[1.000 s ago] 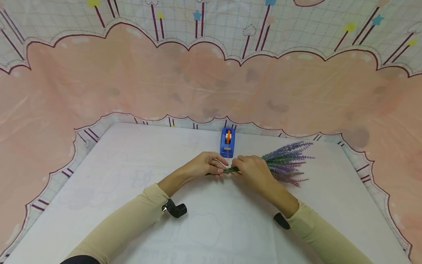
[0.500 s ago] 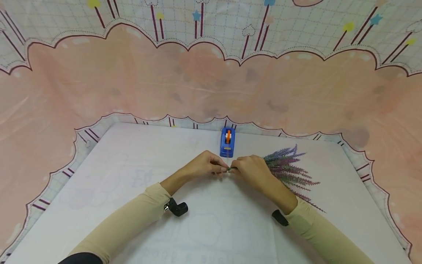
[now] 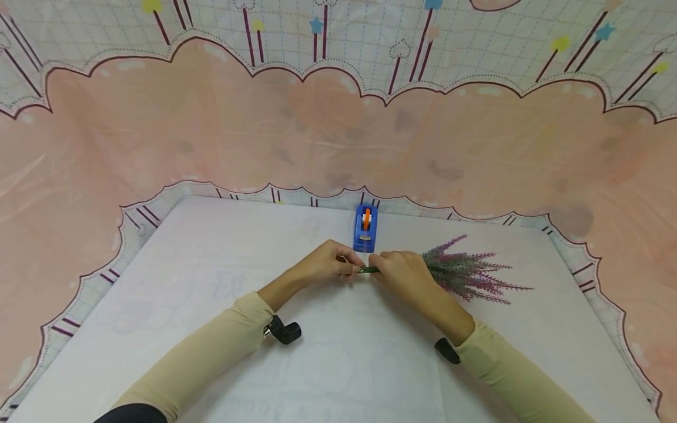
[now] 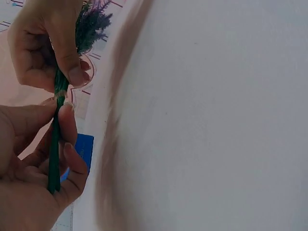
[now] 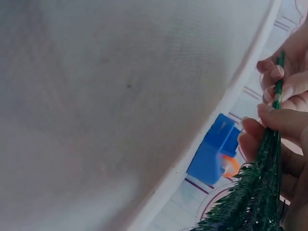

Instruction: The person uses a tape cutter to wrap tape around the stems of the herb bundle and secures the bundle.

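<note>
Green stems (image 4: 54, 154) in curled hands (image 3: 406, 274)

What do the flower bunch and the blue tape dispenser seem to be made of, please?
The flower bunch is probably plastic, fairly matte: its green stems look smooth and evenly coloured. The tape dispenser looks like smooth hard plastic, given its uniform blue, crisp-edged body.

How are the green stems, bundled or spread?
Bundled: left hand and right hand grip the green stems as one column in the left wrist view.
</note>
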### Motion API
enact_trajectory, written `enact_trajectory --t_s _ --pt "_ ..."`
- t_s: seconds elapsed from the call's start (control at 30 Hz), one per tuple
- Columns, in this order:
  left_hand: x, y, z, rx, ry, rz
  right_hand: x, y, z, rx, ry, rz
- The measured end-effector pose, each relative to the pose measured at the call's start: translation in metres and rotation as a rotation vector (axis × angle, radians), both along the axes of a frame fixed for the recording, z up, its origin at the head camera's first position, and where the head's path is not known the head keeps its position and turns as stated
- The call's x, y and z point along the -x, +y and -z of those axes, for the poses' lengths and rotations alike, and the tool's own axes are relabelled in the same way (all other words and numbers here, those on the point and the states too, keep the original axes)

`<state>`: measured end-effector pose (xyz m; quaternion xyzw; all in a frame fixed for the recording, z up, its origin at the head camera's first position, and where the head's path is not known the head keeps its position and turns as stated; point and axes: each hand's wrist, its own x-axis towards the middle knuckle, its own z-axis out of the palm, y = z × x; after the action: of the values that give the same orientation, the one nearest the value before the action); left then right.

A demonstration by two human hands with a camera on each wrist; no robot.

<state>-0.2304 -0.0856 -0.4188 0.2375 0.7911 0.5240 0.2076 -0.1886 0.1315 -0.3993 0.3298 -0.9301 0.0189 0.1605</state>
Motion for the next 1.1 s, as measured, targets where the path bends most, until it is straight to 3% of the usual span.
enact_trajectory --t_s 0.27,0.63,1.1 --pt "0.002 -0.002 -0.0004 0.042 0.104 0.015 0.0003 0.0033 0.0002 0.021 -0.073 0.017" --pt "0.0019 -0.0015 0.0007 0.028 0.072 0.005 0.0002 0.0045 -0.0002 0.014 -0.059 0.007" --pt "0.0034 -0.0021 0.0013 0.045 0.14 0.011 0.0028 0.0048 0.0033 0.02 -0.01 0.004"
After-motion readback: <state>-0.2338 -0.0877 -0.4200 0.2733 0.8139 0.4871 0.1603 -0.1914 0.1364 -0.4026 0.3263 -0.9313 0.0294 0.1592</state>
